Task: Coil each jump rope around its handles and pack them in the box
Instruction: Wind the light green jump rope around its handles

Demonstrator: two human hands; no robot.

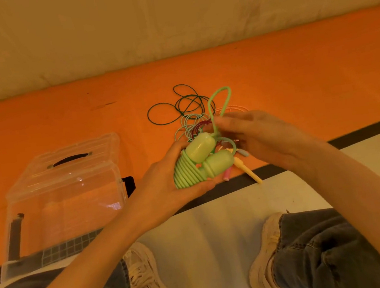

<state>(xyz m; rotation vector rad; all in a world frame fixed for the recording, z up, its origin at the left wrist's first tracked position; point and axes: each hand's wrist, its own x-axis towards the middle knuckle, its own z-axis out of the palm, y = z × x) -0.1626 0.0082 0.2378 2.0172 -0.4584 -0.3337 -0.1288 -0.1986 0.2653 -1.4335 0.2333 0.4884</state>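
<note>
**Green rope nearly coiled, last loop to tuck**

Orange mat point(270, 67) runs across the floor, pale fabric wall behind it. Clear plastic storage box point(55, 208) sits at left on the mat edge, lid point(67, 163) tipped back, nothing rope-like visible inside. Person seated, jeans and pale sneakers point(147, 276) at the bottom of view.

Pile of loose ropes point(188, 117) lies on the mat beyond the hands: dark green, pale and reddish cords tangled, with yellow and pink handles point(242, 166) poking out under the right hand.

Left hand point(166, 190) cups the light green jump rope point(198, 159) from below, fingers curled round the two handles held side by side, thumb against the stacked coils. Right hand point(254, 133) pinches the free green loop point(219, 102) between thumb and fingertips, just above the handle heads; other fingers loosely extended.

Judgement: coiling is almost done, only the short loop remains. To do it well, keep the left grip tight so wraps don't spring off, pull the loop snug, pass it over a handle head or under the last wrap. Slack will likely unravel on the way to the box.
</note>
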